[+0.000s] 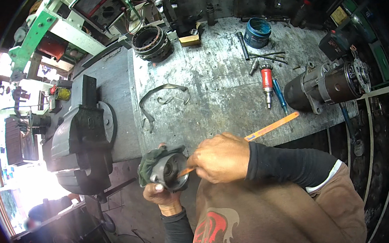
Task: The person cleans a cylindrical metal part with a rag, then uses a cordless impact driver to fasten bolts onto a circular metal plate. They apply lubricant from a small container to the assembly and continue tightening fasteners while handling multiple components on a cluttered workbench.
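Observation:
My left hand (161, 196) is closed around a round grey metal housing (165, 171), its hollow side facing up and to the right. A dark green rag (149, 163) is bunched against the housing's far left side. In my right hand (222, 158) a thin flat orange strip (273, 126), like a hacksaw blade, is gripped by closed fingers. One end of the strip reaches into the hollow of the housing; the other sticks out to the right past my wrist. Both hands are in front of my body, just off the bench's near edge.
A bench vise (82, 136) stands at the left. On the metal-topped bench (221, 105) lie a curled strap (163, 87), a red-handled tool (267, 80) and a blue screwdriver (279, 94). A starter motor (330, 84) sits right; a blue tub (258, 35) and ring-shaped part (151, 44) stand farther back.

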A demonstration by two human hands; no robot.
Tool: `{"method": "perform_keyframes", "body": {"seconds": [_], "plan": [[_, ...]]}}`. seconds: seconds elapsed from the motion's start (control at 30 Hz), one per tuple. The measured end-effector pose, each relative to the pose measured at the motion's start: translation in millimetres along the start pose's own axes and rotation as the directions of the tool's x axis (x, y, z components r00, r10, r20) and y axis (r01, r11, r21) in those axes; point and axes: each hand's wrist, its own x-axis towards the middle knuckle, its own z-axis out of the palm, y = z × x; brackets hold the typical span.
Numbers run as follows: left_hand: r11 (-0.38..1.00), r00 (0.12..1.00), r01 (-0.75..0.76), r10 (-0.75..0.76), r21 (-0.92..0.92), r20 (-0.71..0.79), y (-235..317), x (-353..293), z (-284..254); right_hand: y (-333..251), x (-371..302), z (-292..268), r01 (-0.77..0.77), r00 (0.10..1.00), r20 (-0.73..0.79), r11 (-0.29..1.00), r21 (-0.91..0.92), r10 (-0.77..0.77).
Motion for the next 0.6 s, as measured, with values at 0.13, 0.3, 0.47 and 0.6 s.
{"method": "perform_keyframes", "body": {"seconds": [0.13,0.3,0.47,0.6], "plan": [[0.999,0.999,0.001,0.001,-0.033,0.050,-1.1,0.5,-0.7,3.8,-1.7,5.3,0.030,1.000,0.004,0.995,0.091,-0.031],[0.998,0.992,-0.035,0.041,-0.055,0.119,-1.5,3.9,1.7,4.2,-3.9,12.4,0.018,0.999,-0.039,0.989,0.149,-0.012],[0.996,0.998,0.011,-0.006,-0.090,0.056,-1.7,8.0,1.8,3.7,-12.9,20.4,0.069,0.980,-0.193,0.994,0.083,-0.052],[0.989,0.996,0.029,-0.015,-0.145,0.093,-5.8,10.0,-2.0,1.1,-21.6,20.2,0.086,0.915,-0.373,0.977,-0.194,-0.154]]}}
